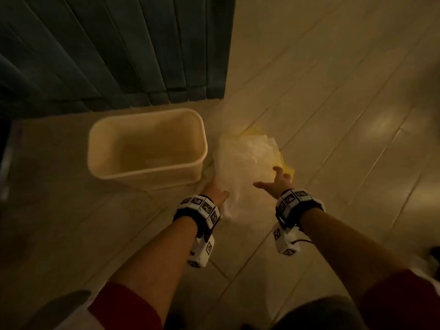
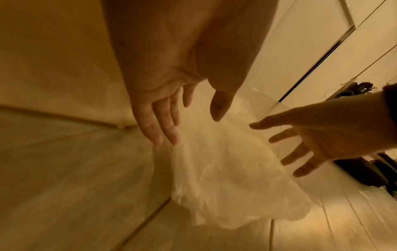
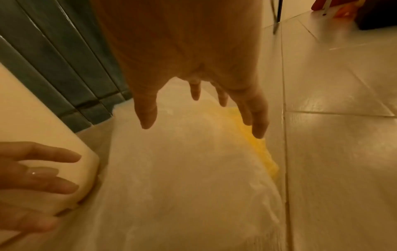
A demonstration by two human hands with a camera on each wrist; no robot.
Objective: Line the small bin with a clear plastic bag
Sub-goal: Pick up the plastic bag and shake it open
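Nearest: two forearms with red sleeves pushed up, marker-tagged wrist bands on both. Left hand reaches low at the near-right corner of the bin; fingers straight, slightly spread, gripping nothing, fingertips at the near edge of the plastic — contact unclear. Right hand hovers over the plastic's right side, fingers splayed wide, thumb out toward 9 o'clock, holding nothing. Clear plastic bag lies crumpled on the tiled floor, between the two hands, just beside the bin at its 3 o'clock. Something yellow pokes out under the bag's right edge and at its far end; can't tell what. Small cream rectangular bin stands upright on the floor, about 11 o'clock from the hands, unlined. Farthest: dark green pleated curtain hanging behind the bin at 12 o'clock.
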